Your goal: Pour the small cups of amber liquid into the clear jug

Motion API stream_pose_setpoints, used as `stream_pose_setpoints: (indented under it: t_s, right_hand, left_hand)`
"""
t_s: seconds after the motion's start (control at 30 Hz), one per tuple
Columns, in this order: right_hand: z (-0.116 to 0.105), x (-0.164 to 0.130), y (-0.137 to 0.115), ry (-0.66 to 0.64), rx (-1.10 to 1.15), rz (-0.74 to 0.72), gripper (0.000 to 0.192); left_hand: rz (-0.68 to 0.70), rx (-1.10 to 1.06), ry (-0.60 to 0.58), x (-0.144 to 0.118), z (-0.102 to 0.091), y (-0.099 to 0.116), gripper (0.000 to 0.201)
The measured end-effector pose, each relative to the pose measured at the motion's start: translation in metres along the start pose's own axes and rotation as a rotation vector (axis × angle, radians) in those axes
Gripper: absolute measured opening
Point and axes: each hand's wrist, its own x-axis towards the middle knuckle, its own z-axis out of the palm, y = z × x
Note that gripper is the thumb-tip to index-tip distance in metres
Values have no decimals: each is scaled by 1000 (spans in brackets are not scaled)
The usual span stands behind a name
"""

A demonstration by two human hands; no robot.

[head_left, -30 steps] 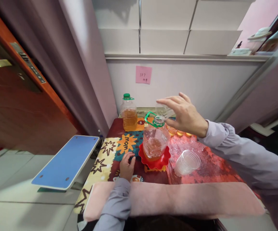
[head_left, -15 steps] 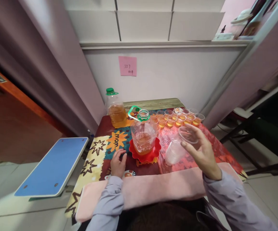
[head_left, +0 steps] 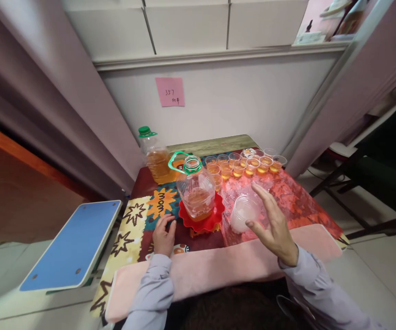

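Looking across the table from its left edge to its right:

Blue board: a flat blue panel with a white rim, off the table's left edge, tilted, not touching the cloth.

Table: small, covered by a patterned cloth; a bare wooden strip shows at the far edge, against the wall.

Pink towel: lies along the near edge of the table, under both forearms.

Left hand: rests palm down on the cloth near the left near corner, fingers loosely curled, gripping nothing; fingertips just beside the red dish.

Capped bottle: green cap on, amber liquid inside, upright at the far left corner.

Open jug: clear, green neck ring and handle, no cap, part filled with amber liquid, standing upright in the red dish.

Red dish: scalloped, at about the middle of the table, touching the jug's base.

Stack of cups: clear empty plastic cups nested together, lying tilted on the cloth right of the red dish, mouth up toward the far edge.

Right hand: fingers spread wide and open, holding nothing; it is just beside the stack's right side, and contact cannot be told.

Filled cups: small clear cups with amber liquid, in rows along the far right edge.
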Motion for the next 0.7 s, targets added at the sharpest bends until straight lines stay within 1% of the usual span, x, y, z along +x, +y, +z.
stream_pose_setpoints:
  t_s: [0.1,0.17,0.23,0.33,0.4,0.43,0.47,0.53,0.6,0.63,0.7]
  right_hand:
    - [4,0,0,4,-122,-98,61]
    - [11,-2,1,-31,-189,-111,57]
    - [16,-5,1,-71,-205,-91,56]
    - [13,-6,-1,-94,-126,-32,53]
    - [3,0,2,-55,-3,21,52]
    - [-3,5,7,-9,61,56,51]
    - [-8,13,16,45,118,95,50]
    - [-10,31,45,156,200,176,45]
    - [2,51,85,166,294,238,43]
    - [13,60,106,140,350,261,46]
    - [44,76,141,15,374,296,57]
  left_hand:
    - [1,5,-3,0,-1,0,25]
    - [1,10,-5,0,-1,1,25]
    - [-1,18,-3,0,-1,1,26]
    - [-4,29,3,-1,-1,1,27]
    - [-4,35,6,-1,-1,1,28]
    - [-3,38,7,-1,-1,2,28]
    - [-3,41,9,0,-1,2,28]
    - [-4,50,15,1,-2,2,29]
    - [-3,59,20,2,-2,1,29]
    - [-1,63,20,3,-2,1,29]
    - [3,69,20,3,-1,1,28]
